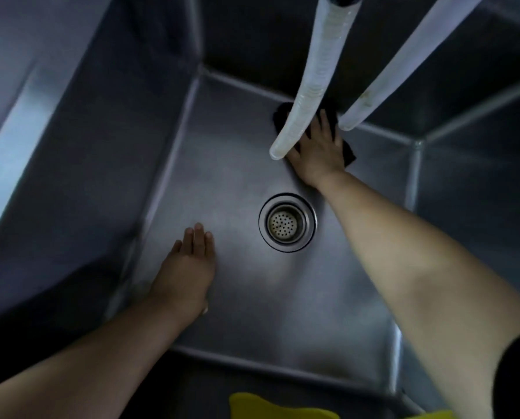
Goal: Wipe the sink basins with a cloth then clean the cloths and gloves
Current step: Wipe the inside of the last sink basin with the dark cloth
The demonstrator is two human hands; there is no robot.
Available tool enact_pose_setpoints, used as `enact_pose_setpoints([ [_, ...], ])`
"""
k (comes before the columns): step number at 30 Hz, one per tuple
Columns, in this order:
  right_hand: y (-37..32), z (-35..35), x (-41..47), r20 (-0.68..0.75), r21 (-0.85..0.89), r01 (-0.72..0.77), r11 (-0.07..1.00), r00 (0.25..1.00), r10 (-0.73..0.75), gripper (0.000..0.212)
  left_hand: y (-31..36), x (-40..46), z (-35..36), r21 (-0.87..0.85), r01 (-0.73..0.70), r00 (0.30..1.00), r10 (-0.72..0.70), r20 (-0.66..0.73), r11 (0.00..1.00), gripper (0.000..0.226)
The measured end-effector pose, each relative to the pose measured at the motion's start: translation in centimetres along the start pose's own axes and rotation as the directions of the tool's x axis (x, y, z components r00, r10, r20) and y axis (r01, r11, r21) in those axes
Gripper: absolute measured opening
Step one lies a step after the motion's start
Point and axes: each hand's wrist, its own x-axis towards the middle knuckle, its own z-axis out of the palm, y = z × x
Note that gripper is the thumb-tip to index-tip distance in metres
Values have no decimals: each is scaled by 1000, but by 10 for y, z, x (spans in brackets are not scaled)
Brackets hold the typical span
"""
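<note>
I look straight down into a deep steel sink basin (pixel 228 182). My right hand (pixel 319 152) lies flat with spread fingers on a dark cloth (pixel 348 152), pressing it on the basin floor near the far edge. The cloth shows only at the hand's edges and behind a hose. My left hand (pixel 189 261) rests flat on the basin floor to the left of the drain, fingers straight and together, holding nothing.
A round drain strainer (pixel 287 222) sits mid-floor between my arms. Two pale flexible hoses (pixel 313 83) (pixel 389 77) hang down from the top, their ends just above my right hand. Something yellow (pixel 271 408) lies at the near rim.
</note>
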Motion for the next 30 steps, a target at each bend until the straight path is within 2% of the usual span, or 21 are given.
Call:
enact_pose_setpoints([
  [4,50,5,-27,11,42,-183,982,983,182,65,-1,0,-2,13,-6,1000,6,5,1000,123],
  [8,89,9,-54,44,55,-411,910,912,409,65,-1,-2,-4,19,-8,1000,8,-1,1000,123],
  [10,95,10,-73,67,42,-450,892,892,446,64,0,-4,-5,27,-13,1000,13,7,1000,120],
  [15,73,20,-154,127,-9,-386,922,914,384,66,1,-8,-8,41,-11,1000,11,11,999,112],
  [18,50,28,-221,292,-69,-329,942,896,334,71,1,-11,-9,40,-12,1000,12,-11,999,103],
  [22,22,40,-306,555,-115,-298,947,772,311,80,0,-14,-12,23,-13,1000,14,-19,1000,97],
  [25,8,44,-319,685,-99,-322,941,664,299,87,2,-14,-15,2,-7,1000,7,-5,1000,91],
  [27,10,40,-298,665,-119,-324,939,676,318,90,4,-14,-17,-3,-6,1000,6,-15,1000,83],
  [30,23,29,-247,563,-113,-261,959,778,278,92,4,-14,-17,2,-14,1000,14,-12,1000,81],
])
